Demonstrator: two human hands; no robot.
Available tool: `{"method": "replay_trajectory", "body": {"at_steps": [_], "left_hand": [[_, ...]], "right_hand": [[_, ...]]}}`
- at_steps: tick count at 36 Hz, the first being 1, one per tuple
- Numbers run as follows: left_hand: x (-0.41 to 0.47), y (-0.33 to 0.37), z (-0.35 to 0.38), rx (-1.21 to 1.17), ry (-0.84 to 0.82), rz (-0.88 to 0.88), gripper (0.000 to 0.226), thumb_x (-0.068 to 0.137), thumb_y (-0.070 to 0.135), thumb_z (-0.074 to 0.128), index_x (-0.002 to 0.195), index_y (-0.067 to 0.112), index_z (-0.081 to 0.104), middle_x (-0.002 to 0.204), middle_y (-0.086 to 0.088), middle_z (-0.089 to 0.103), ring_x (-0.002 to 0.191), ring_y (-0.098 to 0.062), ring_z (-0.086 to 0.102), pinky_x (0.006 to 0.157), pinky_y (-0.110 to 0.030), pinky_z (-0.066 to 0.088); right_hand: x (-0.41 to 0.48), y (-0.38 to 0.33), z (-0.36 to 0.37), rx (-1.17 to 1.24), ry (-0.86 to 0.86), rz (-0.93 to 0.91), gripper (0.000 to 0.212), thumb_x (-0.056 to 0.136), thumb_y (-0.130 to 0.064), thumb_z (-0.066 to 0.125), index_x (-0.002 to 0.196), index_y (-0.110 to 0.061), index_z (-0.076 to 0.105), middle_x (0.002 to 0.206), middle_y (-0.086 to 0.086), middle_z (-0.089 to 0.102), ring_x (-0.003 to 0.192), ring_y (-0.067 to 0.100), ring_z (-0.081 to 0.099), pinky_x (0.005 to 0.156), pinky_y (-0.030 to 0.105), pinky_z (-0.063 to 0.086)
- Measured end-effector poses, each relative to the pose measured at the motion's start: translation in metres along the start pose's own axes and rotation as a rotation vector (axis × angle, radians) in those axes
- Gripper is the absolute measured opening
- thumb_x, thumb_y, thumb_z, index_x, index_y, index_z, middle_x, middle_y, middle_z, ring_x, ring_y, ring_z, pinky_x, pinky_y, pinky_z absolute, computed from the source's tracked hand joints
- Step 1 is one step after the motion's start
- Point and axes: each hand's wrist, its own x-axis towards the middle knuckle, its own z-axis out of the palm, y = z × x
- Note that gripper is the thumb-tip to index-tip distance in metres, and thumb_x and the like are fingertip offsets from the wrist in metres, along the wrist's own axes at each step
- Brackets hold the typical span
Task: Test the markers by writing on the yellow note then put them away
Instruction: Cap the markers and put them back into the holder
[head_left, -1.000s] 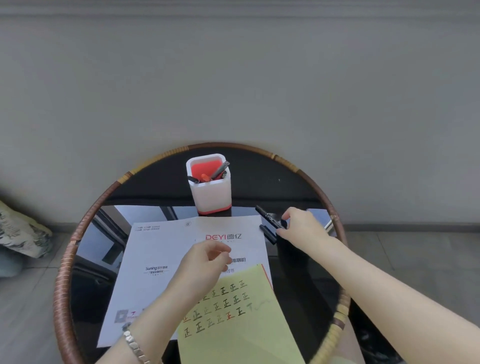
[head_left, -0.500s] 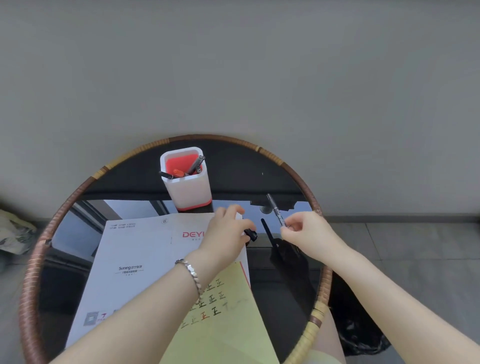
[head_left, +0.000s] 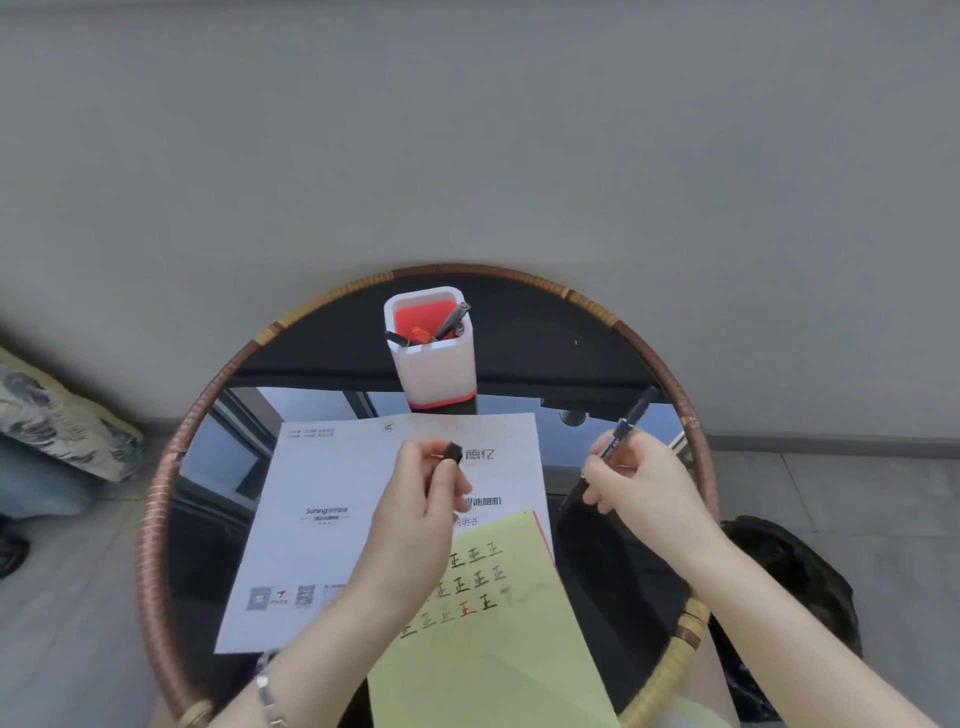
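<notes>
My right hand (head_left: 631, 480) holds a black marker (head_left: 629, 420) by its lower part, the barrel slanting up and to the right above the table. My left hand (head_left: 426, 486) pinches a small black cap (head_left: 453, 452) over the white sheet. The two hands are apart. The yellow note (head_left: 498, 649) lies at the near edge, with rows of written characters in black, green and red partly under my left wrist. A white pen holder (head_left: 434, 358) with a red inside stands at the back and holds several markers.
A white printed sheet (head_left: 317, 509) lies under the yellow note on a round glass table with a woven rim (head_left: 156, 499). A grey wall rises right behind the table. A patterned cushion (head_left: 52, 415) sits at the left, a dark bag (head_left: 789, 571) on the floor at the right.
My right hand lifted the black marker off the table and tilted it up. My left hand picked up the cap from the sheet's right edge and raised it, pulling back to the left.
</notes>
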Motion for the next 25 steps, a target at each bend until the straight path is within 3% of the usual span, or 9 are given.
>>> {"method": "replay_trajectory", "body": {"at_steps": [6,10,16,25], "left_hand": [[-0.019,-0.009,-0.021,-0.101,0.026,-0.054,0.012,0.097,0.020,0.041,0.092,0.027,0.049,0.070,0.004,0.050,0.059,-0.006,0.044,0.053,-0.010,0.039],[-0.030,-0.006,-0.026,-0.137,-0.007,-0.025,0.009,0.094,0.022,0.048,0.088,0.027,0.052,0.061,0.013,0.052,0.053,0.000,0.043,0.053,-0.011,0.039],[-0.045,-0.004,-0.032,-0.119,-0.024,0.046,0.011,0.091,0.023,0.054,0.084,0.032,0.054,0.067,0.018,0.058,0.063,-0.001,0.050,0.060,-0.013,0.042],[-0.052,-0.001,-0.034,-0.126,-0.033,0.051,0.009,0.090,0.023,0.056,0.085,0.031,0.055,0.079,0.018,0.061,0.072,0.002,0.056,0.065,-0.012,0.044]], "right_hand": [[-0.023,-0.020,0.026,0.525,-0.056,0.030,0.010,0.090,-0.008,0.052,0.081,-0.009,0.057,0.070,0.005,0.065,0.058,0.011,0.067,0.057,0.017,0.054],[-0.038,-0.032,0.034,0.743,-0.007,0.018,0.012,0.092,-0.014,0.051,0.082,-0.012,0.056,0.062,-0.003,0.069,0.059,0.010,0.067,0.055,0.017,0.054],[-0.054,-0.046,0.040,0.850,-0.039,-0.026,0.013,0.092,-0.013,0.048,0.080,-0.012,0.054,0.059,-0.003,0.068,0.055,0.009,0.064,0.054,0.017,0.053],[-0.061,-0.051,0.042,0.825,-0.067,-0.036,0.011,0.091,-0.012,0.048,0.081,-0.010,0.053,0.059,-0.002,0.067,0.053,0.009,0.063,0.052,0.017,0.053]]}}
